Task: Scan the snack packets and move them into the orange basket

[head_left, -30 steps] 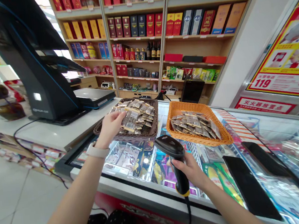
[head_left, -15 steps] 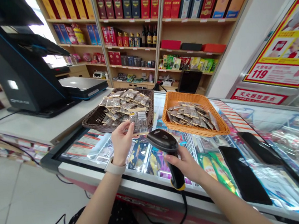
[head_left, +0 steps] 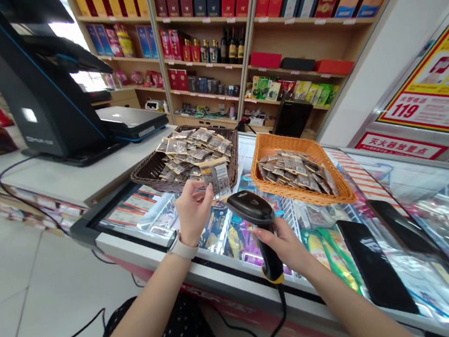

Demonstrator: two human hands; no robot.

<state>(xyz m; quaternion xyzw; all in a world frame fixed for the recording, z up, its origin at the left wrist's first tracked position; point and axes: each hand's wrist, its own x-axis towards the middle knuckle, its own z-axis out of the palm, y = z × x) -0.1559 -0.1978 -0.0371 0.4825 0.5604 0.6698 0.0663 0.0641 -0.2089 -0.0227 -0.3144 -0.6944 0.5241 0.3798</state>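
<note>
Between thumb and fingers, my left hand grips a small snack packet with a printed label, held up at the front edge of a dark brown wicker basket. That basket is heaped with similar packets. My right hand is wrapped round the handle of a black barcode scanner, whose head points left toward the packet. Right of the scanner, an orange wicker basket holds more of these packets. Both baskets stand on a glass-topped freezer.
A black phone lies on the glass at right. On the left counter are a dark point-of-sale terminal and a flat scale. The scanner's cable hangs down the freezer's front. Stocked shelves stand behind.
The packet in my left hand has tilted and turned slightly, its front now partly hidden by my fingers. The whole view has shifted a little. My right hand keeps hold of the scanner.
</note>
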